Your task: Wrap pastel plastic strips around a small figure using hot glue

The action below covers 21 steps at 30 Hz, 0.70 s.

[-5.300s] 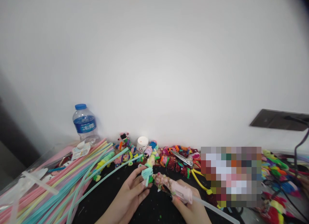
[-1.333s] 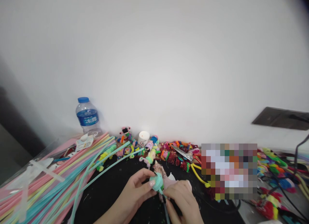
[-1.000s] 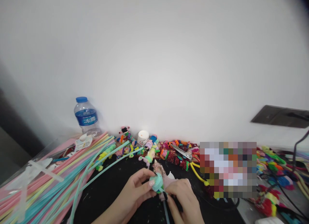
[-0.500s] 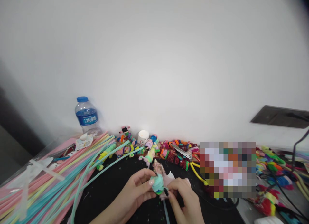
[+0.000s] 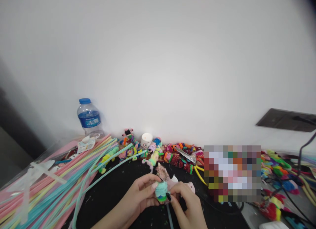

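My left hand (image 5: 140, 199) pinches a small coiled ball of teal pipe cleaner (image 5: 161, 190) with a green and yellow underside, low in the middle of the view. My right hand (image 5: 188, 207) is closed on the same piece from the right, and a teal stem (image 5: 169, 219) trails down from it. Just behind my fingers lies a pink glue gun (image 5: 170, 179) with a glue-crusted nozzle on the black mat (image 5: 116, 196).
A heap of long pastel pipe cleaners (image 5: 49, 186) fills the left. A water bottle (image 5: 89, 118) and a small white jar (image 5: 146, 140) stand by the wall. Small colourful figures (image 5: 153, 153), scissors (image 5: 186, 155) and more fuzzy pieces (image 5: 278, 163) line the back and right.
Earlier my right hand held the glue gun against the teal piece; it has since been set down. Both hands now work the coil, which has grown rounder and sunk slightly.
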Motion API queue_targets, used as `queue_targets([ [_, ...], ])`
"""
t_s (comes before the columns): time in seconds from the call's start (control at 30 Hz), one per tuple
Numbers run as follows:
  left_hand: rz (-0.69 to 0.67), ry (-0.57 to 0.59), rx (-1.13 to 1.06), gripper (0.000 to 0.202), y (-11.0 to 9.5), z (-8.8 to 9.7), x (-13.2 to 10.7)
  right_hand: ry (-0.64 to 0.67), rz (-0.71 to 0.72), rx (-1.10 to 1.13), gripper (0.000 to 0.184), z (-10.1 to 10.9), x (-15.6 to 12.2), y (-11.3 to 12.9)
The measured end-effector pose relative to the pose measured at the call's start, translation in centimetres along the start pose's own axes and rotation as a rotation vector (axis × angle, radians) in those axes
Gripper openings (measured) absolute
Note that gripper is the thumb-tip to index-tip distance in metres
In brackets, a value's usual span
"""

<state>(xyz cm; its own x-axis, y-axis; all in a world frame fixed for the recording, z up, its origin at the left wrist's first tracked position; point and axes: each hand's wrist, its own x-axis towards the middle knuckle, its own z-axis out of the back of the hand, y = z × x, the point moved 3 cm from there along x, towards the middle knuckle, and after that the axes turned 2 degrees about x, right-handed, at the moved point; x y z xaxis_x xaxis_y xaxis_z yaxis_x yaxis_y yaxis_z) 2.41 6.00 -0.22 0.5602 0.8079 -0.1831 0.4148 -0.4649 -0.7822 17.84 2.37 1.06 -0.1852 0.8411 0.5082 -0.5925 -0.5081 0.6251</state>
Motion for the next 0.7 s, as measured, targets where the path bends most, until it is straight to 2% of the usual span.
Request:
queue_targets([
  [0.23, 0.009, -0.004, 0.005, 0.021, 0.04, -0.13, -0.03, 0.010, 0.086, -0.039, 0.013, 0.18, 0.15, 0.48],
  [0.5, 0.010, -0.004, 0.002, 0.021, 0.03, -0.13, 0.04, 0.084, 0.058, -0.075, 0.013, 0.23, 0.05, 0.23],
  [0.7, 0.006, 0.000, 0.008, 0.021, 0.14, -0.03, 0.09, 0.055, 0.102, -0.077, 0.014, 0.26, 0.15, 0.69],
])
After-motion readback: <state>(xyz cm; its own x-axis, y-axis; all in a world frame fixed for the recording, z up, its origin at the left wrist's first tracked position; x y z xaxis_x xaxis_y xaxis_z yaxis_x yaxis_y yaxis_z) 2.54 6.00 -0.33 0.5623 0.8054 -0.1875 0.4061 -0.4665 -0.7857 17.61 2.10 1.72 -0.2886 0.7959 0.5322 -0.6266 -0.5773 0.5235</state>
